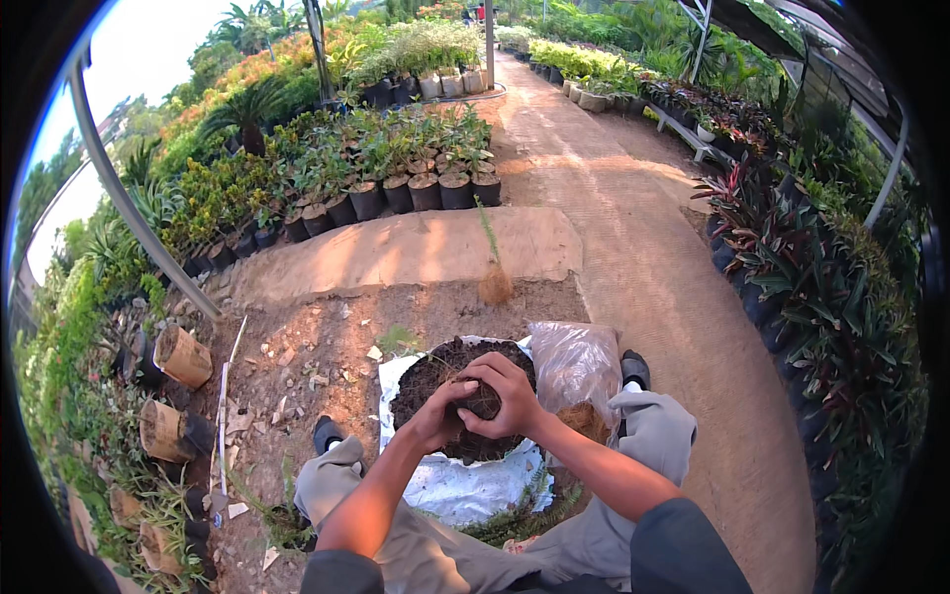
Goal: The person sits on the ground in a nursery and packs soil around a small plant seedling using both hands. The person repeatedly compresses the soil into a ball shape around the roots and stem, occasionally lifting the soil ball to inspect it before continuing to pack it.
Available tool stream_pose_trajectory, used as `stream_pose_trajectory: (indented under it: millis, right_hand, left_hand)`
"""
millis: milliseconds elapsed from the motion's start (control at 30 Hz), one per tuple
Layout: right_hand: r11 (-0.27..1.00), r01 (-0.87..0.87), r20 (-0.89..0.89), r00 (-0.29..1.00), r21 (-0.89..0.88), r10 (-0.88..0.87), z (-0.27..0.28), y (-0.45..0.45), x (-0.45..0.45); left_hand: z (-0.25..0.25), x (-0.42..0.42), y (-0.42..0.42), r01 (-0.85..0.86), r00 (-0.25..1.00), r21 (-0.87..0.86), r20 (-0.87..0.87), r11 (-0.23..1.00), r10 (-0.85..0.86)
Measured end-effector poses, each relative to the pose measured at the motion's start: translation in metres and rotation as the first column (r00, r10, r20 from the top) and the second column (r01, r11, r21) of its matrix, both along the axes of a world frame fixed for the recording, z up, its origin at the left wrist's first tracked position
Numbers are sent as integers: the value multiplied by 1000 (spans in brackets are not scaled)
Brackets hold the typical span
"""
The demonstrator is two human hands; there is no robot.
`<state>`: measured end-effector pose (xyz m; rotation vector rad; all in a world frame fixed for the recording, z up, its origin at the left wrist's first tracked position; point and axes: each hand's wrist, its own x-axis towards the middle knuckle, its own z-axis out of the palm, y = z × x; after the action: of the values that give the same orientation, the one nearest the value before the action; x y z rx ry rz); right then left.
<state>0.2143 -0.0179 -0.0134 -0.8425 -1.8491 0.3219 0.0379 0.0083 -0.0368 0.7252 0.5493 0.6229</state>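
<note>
Both hands meet over a heap of dark soil (419, 390), which rests on a white plastic sack (475, 490) between the knees. My left hand (438, 408) and my right hand (508, 397) are cupped around a ball of dark soil (482, 402) with thin roots or stems in it. A clear plastic bag (575, 364) stands right of the heap, with brown fibre (582, 422) at its lower end. Beyond the heap, a fern sprig with a brown fibre root ball (495, 286) lies on the ground. Loose fern fronds (534, 512) lie at the sack's near edge.
Rows of potted plants in black bags (397, 194) stand ahead. A concrete path (668, 334) runs along the right, beside dark-leaved plants (801, 275). Tipped pots (182, 356), broken tile pieces (286, 356) and a metal post (141, 215) are at the left.
</note>
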Motion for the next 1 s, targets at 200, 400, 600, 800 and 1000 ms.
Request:
stream_pose_trajectory:
  millis: [200,400,600,800,1000]
  right_hand:
    - [999,-44,-234,972,-30,36,16,-4,6]
    - [994,-49,-104,994,-94,39,10,-10,-11]
    - [999,-12,26,1000,-30,13,14,1,-7]
    - [989,-131,133,984,73,121,21,-3,-2]
    - [988,-114,51,993,107,109,7,-3,-5]
  left_hand:
    - [9,-7,-1,22,985,-82,171,996,-7]
    - [-15,5,-6,-44,957,-25,285,999,49]
    - [-16,9,-8,-174,961,-136,192,975,198]
    - [-19,9,-13,-198,962,-258,132,946,238]
    - [-30,1,-2,-119,987,-175,83,977,135]
